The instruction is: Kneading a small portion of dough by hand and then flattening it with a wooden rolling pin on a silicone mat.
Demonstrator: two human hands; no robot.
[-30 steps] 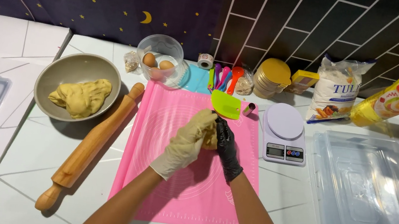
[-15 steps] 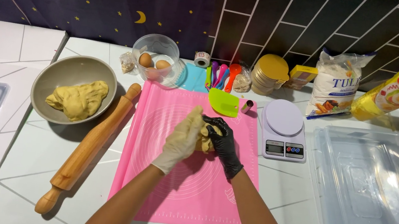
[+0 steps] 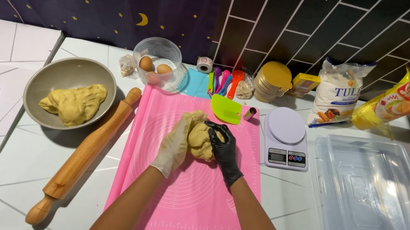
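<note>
The white tiled counter (image 3: 6,156) carries a pink mat (image 3: 188,198), and over the middle of that mat both forearms reach in from the bottom edge, angled toward each other so the hands meet. The left hand (image 3: 175,143), in a pale glove, stands on edge with its fingers (image 3: 182,122) curled together against the left side of a lump of dough (image 3: 200,140); the right hand (image 3: 222,149), in a black glove, cups the other side, its fingers (image 3: 216,129) bent over the top of the lump. The dough is pressed between the two palms, just above the mat's middle. To the right a clear plastic tray (image 3: 373,208) lies on the counter, holding nothing that can be seen. At the left, a grey bowl (image 3: 50,77) holds a larger mass of the same yellow dough, and a wooden rolling pin (image 3: 84,154) lies slantwise between bowl and mat. A white kitchen scale (image 3: 285,142) sits just beside the mat's right edge. Behind the mat, a clear round tub (image 3: 160,52) holds brown eggs (image 3: 146,63). A green scraper (image 3: 227,109) rests on the mat's far edge, near the hands.
</note>
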